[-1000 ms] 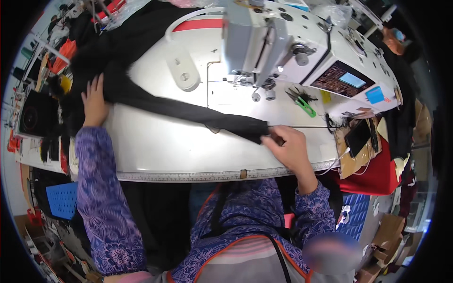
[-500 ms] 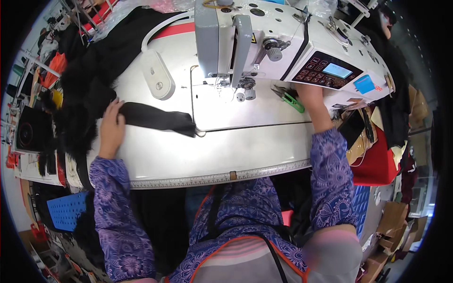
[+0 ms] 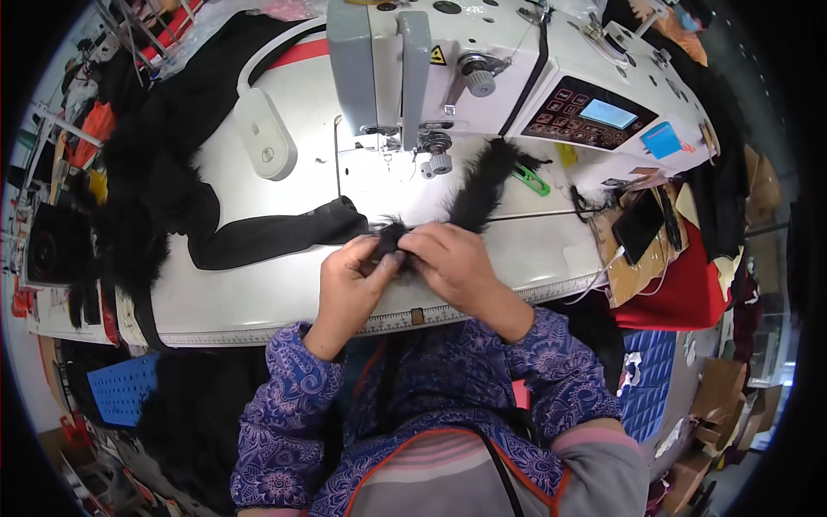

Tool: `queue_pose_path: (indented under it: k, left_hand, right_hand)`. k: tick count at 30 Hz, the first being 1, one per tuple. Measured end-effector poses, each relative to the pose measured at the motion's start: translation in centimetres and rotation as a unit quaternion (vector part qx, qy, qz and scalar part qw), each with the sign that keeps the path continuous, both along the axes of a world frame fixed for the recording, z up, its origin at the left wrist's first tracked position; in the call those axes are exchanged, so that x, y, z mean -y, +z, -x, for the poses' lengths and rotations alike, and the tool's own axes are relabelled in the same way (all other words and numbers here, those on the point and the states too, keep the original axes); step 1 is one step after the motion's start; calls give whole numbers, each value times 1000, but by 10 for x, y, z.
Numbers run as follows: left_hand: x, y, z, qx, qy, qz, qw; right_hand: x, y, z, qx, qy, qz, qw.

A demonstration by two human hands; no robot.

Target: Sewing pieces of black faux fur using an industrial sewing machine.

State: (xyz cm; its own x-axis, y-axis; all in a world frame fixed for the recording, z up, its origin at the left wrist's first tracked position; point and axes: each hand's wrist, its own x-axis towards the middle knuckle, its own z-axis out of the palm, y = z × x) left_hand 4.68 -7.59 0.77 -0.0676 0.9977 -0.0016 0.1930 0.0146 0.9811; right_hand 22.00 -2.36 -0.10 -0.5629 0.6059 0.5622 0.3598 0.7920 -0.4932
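Note:
Both hands meet above the front of the white sewing table, in front of the sewing machine (image 3: 482,77). A strip of black fur (image 3: 481,185) runs from beneath the machine's arm down to them. My left hand (image 3: 351,280) pinches the near end of the strip between thumb and fingers. My right hand (image 3: 457,265) grips the same end, its fingers pressed close beside the left ones. Just left of the hands lies a flat black fabric sleeve (image 3: 276,239), its open end toward them. Green thread snips (image 3: 531,180) rest right of the fur strip.
A white lamp head (image 3: 272,142) stands left of the needle area. More black fur and cloth (image 3: 159,164) heaps at the table's left edge. On the right, a black phone (image 3: 637,226) with a white cable lies on brown card. A ruler tape (image 3: 379,323) lines the front edge.
My right hand has come from under the machine's arm to the front with the fur strip. My left hand has left the black fabric and joined it at the strip's end.

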Motion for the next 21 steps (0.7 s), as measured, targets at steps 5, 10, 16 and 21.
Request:
queue_pose_path:
  k: [5, 10, 16, 21]
  left_hand:
    - [-6, -19, 6, 48, 74, -68, 994]
    - [-19, -19, 24, 404, 152, -63, 900]
    - [-20, -1, 38, 274, 158, -9, 949]
    - [-29, 1, 6, -129, -50, -221, 965]
  right_hand:
    - [10, -5, 7, -66, -43, 38, 996]
    - [13, 1, -24, -1, -17, 67, 998]
    - [32, 20, -64, -137, -25, 463, 875]
    - [37, 27, -68, -454, 70, 548, 699]
